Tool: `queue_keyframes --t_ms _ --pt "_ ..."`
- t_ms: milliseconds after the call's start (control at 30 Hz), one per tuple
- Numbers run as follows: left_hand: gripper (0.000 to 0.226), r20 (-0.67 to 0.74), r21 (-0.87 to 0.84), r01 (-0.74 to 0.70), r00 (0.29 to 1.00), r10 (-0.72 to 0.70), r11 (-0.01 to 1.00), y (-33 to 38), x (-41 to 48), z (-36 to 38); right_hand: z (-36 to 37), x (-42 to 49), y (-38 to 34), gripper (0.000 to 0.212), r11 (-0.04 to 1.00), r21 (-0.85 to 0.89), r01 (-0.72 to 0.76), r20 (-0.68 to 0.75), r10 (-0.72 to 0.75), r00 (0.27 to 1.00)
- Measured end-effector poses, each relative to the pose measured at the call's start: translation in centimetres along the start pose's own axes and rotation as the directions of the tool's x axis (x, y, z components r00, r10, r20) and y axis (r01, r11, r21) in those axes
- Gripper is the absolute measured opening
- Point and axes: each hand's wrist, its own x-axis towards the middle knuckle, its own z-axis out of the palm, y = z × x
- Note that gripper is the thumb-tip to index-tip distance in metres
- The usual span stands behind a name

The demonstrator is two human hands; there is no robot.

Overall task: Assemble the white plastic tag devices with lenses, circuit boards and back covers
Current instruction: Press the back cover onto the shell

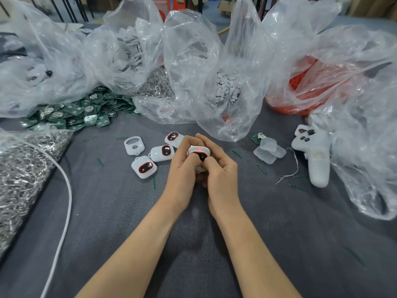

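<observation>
Both hands meet at the middle of the counter point(193, 244), a grey felt-like surface. The left hand point(182, 168) and right hand point(221, 171) curl round one white tag device point(198, 152), with both thumbs on its dark front face; a red light glows near its top edge.

Just left of the hands lie three finished tags point(144, 167), rounded white squares with a dark oval window ringed in red. An empty white shell point(134, 145) lies beside them. To the right is a small stack of clear lenses point(268, 150) – soft-cornered and translucent – and beyond it a white controller point(315, 155).

Crinkled clear plastic bags crowd the far side. One holds white discs point(227, 90) and another holds red-orange parts point(305, 91). A heap of green circuit boards point(75, 115) spills out at far left. In front of it is a bag of shiny metal rings point(21, 168) – a white cable point(66, 190) curves past it. Thin green slivers point(100, 162) are scattered over the counter.
</observation>
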Motion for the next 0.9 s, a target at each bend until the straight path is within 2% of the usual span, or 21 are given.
queue_keyframes --t_ms 133,267,533,733,900 --pt "0.014 -0.023 -0.051 0.051 0.998 -0.053 0.997 0.0 -0.04 0.83 -0.24 0.24 -0.1 0.047 0.998 0.058 -0.038 -0.012 0.039 0.999" --pt "0.013 -0.04 -0.032 0.044 0.998 -0.046 0.998 -0.06 -0.02 1.06 -0.33 0.28 0.0 0.044 0.997 0.064 -0.052 -0.009 0.052 0.999" --pt "0.021 -0.065 0.037 0.043 0.997 -0.04 0.998 0.0 -0.01 0.85 -0.11 0.27 0.06 0.039 0.999 0.044 -0.011 -0.036 0.012 0.999" --pt "0.02 -0.05 0.037 0.079 0.996 -0.077 0.996 0.2 -0.29 0.95 -0.41 0.43 0.15 0.034 0.999 0.025 0.025 -0.003 -0.025 1.0" --pt "0.013 -0.063 0.04 0.022 0.998 -0.02 0.999 0.12 -0.57 1.05 -0.42 0.31 0.38 0.032 0.999 0.005 0.05 0.004 -0.05 0.999"
